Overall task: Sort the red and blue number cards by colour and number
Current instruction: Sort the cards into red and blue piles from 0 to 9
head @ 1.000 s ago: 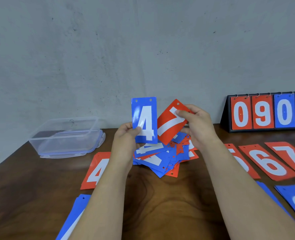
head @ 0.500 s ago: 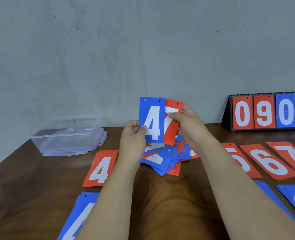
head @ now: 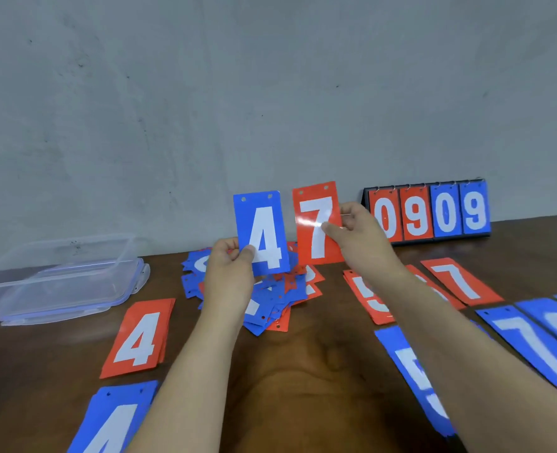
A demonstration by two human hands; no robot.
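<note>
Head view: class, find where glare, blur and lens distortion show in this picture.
In the head view, glare streaks across the red 7 card pinched in the right hand; the blue 5 card and blue 7 card at lower right are smeared; wide-angle stretch elongates cards near the edges.

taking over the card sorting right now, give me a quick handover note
Left hand pinches a blue number 4 card. Right hand pinches a red number 7 card. Both cards are raised over the mixed heap of red and blue cards.
Done: laid out on the wooden table are red 4s and blue 4s at left, and red 5s, red 7s, blue 5s and blue 7s at right.
Left: place both held cards on their matches, then sort the heap.
</note>
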